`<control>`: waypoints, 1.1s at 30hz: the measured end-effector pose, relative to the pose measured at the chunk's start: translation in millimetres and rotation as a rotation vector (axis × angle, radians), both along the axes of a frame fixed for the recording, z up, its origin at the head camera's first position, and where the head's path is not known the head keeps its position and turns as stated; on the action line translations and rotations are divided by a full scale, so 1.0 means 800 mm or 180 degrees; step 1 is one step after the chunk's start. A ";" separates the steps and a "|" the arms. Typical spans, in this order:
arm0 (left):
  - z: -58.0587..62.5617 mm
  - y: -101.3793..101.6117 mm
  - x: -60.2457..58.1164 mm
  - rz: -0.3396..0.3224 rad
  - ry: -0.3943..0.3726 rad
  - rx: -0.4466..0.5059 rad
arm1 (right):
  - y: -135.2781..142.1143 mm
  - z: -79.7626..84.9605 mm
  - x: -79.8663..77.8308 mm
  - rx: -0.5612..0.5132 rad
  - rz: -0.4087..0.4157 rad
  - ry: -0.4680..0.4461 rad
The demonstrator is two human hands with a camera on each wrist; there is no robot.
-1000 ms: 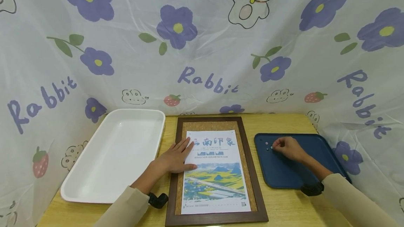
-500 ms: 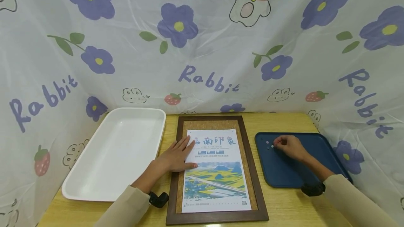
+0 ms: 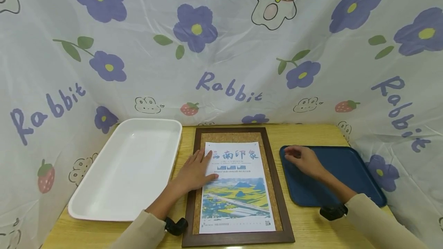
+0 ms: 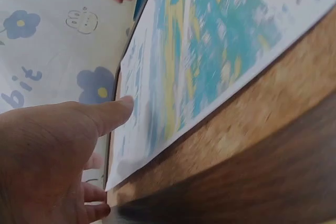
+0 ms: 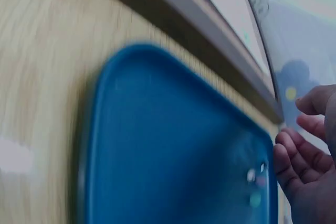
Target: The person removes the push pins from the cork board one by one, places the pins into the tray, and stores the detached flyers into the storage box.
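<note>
A printed poster [image 3: 235, 199] lies on a cork board [image 3: 228, 137] with a dark wooden frame [image 3: 188, 218]. Small pins show at its two upper corners. My left hand [image 3: 194, 170] rests flat on the poster's left edge, fingers spread, thumb [image 4: 113, 115] over the paper. My right hand [image 3: 304, 160] is above the left rim of a blue tray [image 3: 340, 176]. Its thumb and index finger are near each other in the right wrist view; whether anything sits between them is hidden. Several tiny pin-like pieces [image 5: 254, 199], white, pinkish and green, lie in the tray near those fingers.
A large white tray [image 3: 128, 172] stands left of the board. Everything rests on a light wooden table [image 3: 311, 226]. A white cloth [image 3: 235, 57] with purple flowers and rabbits hangs behind and at both sides. Dark wrist cameras [image 3: 333, 212] are strapped to both wrists.
My right hand has moved left, from the tiny pieces to the tray's left rim, covering them in the head view. My left hand has shifted slightly, still on the poster's edge.
</note>
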State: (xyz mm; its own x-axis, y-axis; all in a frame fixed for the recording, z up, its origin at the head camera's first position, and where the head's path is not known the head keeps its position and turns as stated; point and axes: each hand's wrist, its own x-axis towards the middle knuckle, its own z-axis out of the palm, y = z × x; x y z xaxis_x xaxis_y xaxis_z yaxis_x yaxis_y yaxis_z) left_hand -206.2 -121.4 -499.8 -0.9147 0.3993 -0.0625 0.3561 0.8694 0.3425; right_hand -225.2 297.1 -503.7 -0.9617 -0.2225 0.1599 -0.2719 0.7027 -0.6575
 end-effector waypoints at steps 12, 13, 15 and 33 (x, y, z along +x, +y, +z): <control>-0.002 0.014 0.013 0.0325 -0.0156 0.0230 | -0.069 0.000 0.013 -0.0222 0.0365 -0.0064; -0.002 0.015 0.013 0.0340 -0.0162 0.0234 | -0.073 0.000 0.014 -0.0230 0.0389 -0.0076; -0.002 0.016 0.015 0.0359 -0.0163 0.0257 | -0.082 -0.003 0.016 -0.0218 0.0404 -0.0100; -0.006 0.020 0.017 0.0359 -0.0168 0.0456 | -0.112 -0.016 0.026 -0.0059 0.0327 0.0023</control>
State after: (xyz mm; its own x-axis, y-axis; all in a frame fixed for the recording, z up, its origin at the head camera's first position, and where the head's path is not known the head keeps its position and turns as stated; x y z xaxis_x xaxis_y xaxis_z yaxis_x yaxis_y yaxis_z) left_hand -192.9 -105.6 -504.7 -0.9512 0.3025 -0.0614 0.2373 0.8438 0.4814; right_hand -204.4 207.9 -516.1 -0.9328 -0.3167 0.1718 -0.3466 0.6586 -0.6679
